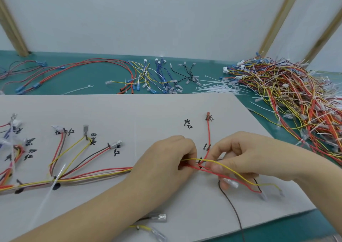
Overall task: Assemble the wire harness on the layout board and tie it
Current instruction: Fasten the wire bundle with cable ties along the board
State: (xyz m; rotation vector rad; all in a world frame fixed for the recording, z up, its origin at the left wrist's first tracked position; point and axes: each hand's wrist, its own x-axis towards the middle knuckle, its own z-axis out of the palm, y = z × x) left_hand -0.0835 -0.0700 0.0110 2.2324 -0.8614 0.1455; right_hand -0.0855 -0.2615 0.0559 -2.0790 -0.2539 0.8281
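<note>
A grey layout board [129, 112] with black pegs and handwritten labels lies in front of me. A bundle of red, yellow and brown wires [96, 174] runs along its lower part, with branches going up to terminals. A white cable tie [57, 177] is wrapped round the bundle at left. My left hand [166, 160] is closed on the bundle where it reaches two pegs [199, 161]. My right hand [240, 158] pinches the red and yellow wires [238, 177] just right of those pegs. One red wire [208, 130] runs up to a peg at the top.
On the green mat behind the board lie sorted wire groups [148, 75], loose white cable ties [218, 88] and a large tangled heap of harnesses [296, 93] at right. Loose terminals [159, 217] lie near the board's front edge. A black wire [235, 210] trails off the board.
</note>
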